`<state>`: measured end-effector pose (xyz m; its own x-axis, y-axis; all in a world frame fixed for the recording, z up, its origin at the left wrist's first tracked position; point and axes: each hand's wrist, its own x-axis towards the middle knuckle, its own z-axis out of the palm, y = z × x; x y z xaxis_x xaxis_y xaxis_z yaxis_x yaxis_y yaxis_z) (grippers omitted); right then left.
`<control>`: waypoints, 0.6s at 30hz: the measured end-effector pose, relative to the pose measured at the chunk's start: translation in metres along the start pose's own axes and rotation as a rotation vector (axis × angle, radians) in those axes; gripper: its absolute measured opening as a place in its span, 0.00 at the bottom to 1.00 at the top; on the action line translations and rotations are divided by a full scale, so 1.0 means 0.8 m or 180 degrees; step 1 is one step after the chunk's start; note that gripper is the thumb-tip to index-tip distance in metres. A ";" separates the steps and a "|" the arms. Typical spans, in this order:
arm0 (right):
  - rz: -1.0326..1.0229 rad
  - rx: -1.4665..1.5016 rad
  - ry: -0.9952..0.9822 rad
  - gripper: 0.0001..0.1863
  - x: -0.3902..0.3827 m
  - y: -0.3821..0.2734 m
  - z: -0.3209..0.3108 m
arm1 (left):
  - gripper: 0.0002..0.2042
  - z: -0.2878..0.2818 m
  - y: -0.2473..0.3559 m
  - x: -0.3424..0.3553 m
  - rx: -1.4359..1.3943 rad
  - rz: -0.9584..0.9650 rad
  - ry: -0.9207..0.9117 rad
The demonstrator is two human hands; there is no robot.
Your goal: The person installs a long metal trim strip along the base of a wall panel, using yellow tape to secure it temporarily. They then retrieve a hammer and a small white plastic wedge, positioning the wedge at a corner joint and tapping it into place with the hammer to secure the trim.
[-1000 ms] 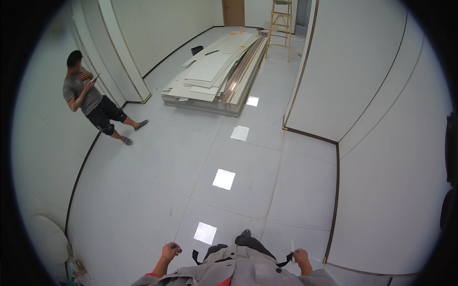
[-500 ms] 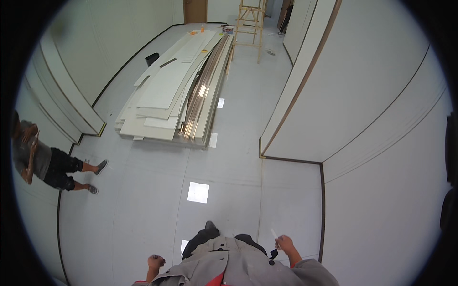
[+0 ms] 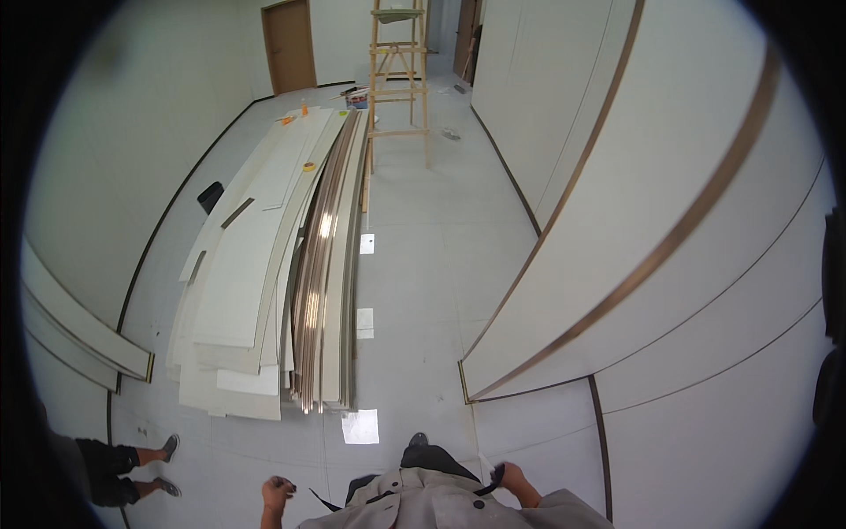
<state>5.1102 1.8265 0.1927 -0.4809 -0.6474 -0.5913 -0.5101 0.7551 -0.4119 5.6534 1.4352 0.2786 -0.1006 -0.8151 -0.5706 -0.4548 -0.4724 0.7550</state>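
Observation:
My left hand [image 3: 278, 490] hangs at the lower edge, left of my body. Its fingers are loosely bent and a little apart, dark at the tips, with nothing plain in them. Right of my grey jacket [image 3: 432, 495], my right hand [image 3: 513, 480] is closed, the fingers partly hidden. From it sticks out a thin white strip [image 3: 485, 463], small and blurred. A black strap [image 3: 487, 487] lies beside that hand. Ahead on the left is a long stack of white panels [image 3: 233, 304], with brown metallic strips [image 3: 315, 264] lying along its right side.
Beyond the stack stands a wooden ladder frame [image 3: 399, 93]. A roll of yellow tape [image 3: 308, 167] lies on the panels, and a black bin [image 3: 210, 197] stands left of them. Wall panels [image 3: 573, 291] jut out on the right. Another person's legs [image 3: 132, 472] show at lower left.
I have stepped forward and the view has turned: the stack is nearer and further left. The other person has slid toward the lower left. The strip in my right hand shows less.

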 end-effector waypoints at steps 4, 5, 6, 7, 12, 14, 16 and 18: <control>0.0069 0.2606 0.0031 0.17 0.171 -0.218 -0.187 | 0.04 0.003 -0.018 0.098 0.0084 -0.0515 0.0184; 0.0093 0.2810 0.0054 0.17 0.204 -0.250 -0.224 | 0.04 0.021 -0.016 0.144 -0.0368 -0.0673 0.0353; 0.0136 0.2803 0.0072 0.18 0.234 -0.257 -0.243 | 0.04 0.046 -0.004 0.162 0.0200 -0.0798 0.0106; 0.0152 0.2806 0.0056 0.18 0.272 -0.263 -0.260 | 0.04 0.068 0.023 0.189 0.0636 -0.0831 -0.0064; 0.0349 0.2805 0.0191 0.21 0.448 -0.311 -0.334 | 0.04 0.138 0.192 0.415 0.1499 -0.0185 -0.0433; 0.0680 0.2952 0.0330 0.21 0.501 -0.318 -0.358 | 0.04 0.153 0.278 0.535 0.1850 0.0538 -0.0626; 0.1152 0.2958 0.0544 0.21 0.519 -0.323 -0.403 | 0.04 0.222 0.451 0.614 0.1039 -0.0075 -0.0544; 0.1290 0.3630 0.0938 0.21 0.545 -0.318 -0.425 | 0.03 0.286 0.610 0.698 0.0677 0.0133 -0.0782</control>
<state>4.7881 1.3166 0.2752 -0.6756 -0.2343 -0.6990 0.5510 0.4695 -0.6899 5.1729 0.8266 0.2543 -0.3219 -0.7147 -0.6209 -0.6178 -0.3384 0.7098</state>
